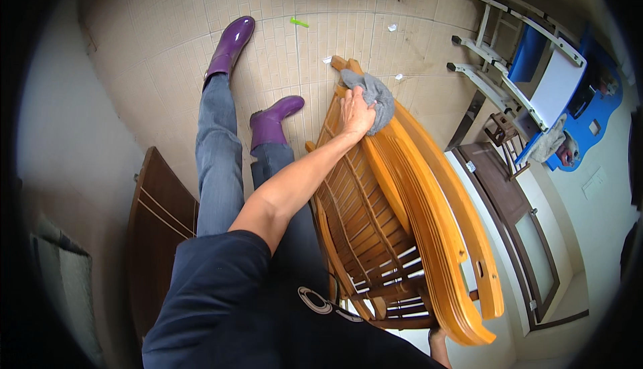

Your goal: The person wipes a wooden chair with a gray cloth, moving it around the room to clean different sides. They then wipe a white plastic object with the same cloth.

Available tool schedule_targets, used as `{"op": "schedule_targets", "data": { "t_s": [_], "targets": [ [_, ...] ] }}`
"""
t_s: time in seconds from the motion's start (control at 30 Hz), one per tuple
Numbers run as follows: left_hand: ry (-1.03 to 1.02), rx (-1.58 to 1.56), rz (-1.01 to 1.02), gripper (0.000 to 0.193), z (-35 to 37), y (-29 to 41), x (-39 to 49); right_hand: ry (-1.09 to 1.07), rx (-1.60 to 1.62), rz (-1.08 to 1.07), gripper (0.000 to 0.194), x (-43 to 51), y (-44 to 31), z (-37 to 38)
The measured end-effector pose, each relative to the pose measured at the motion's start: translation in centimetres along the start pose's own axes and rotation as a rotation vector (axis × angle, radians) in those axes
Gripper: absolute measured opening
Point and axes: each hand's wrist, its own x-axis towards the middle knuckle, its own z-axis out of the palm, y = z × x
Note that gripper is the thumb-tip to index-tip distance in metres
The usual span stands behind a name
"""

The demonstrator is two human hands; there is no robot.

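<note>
My left hand presses a grey cloth onto the upper end of a varnished wooden slatted chair. The cloth is bunched under my palm and drapes over the chair's curved wooden rails. Slats and thin crossbars make up the chair's inner side, and it lies tilted beside my legs. At the lower right, part of my right hand shows against the chair's near end. Its fingers are hidden behind the wood, so the grip cannot be made out.
My purple boots stand on the tiled floor. A bright green object and white scraps lie there. A dark wooden panel is at left. At right are a blue-topped table, a small wooden stool and a brown door.
</note>
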Motion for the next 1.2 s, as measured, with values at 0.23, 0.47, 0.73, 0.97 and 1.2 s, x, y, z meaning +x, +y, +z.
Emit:
{"op": "schedule_targets", "data": {
  "t_s": [0.23, 0.47, 0.73, 0.97, 1.2],
  "targets": [
    [0.004, -0.007, -0.226, 0.055, 2.6, -4.3, 9.4, 0.042, -0.143, 0.112, 0.055, 1.1, -2.7, 8.8],
    [-0.066, 0.181, -0.234, 0.046, 4.5, -8.0, 20.6, 0.046, -0.194, 0.177, 0.056, 2.7, -3.9, 14.3],
    [0.004, 0.108, 0.038, 0.044, 3.3, -15.9, 27.1, 0.032, -0.232, 0.219, 0.057, 3.1, -3.6, 16.2],
    [-0.318, -0.745, -0.738, 0.041, 3.6, -23.4, 14.3, 0.005, -0.234, 0.168, 0.058, 3.4, -4.0, 16.5],
    [-0.165, -0.085, -0.209, 0.031, -0.6, -20.2, 7.8, -0.027, -0.203, 0.063, 0.059, 3.9, -4.5, 16.8]
  ]
}}
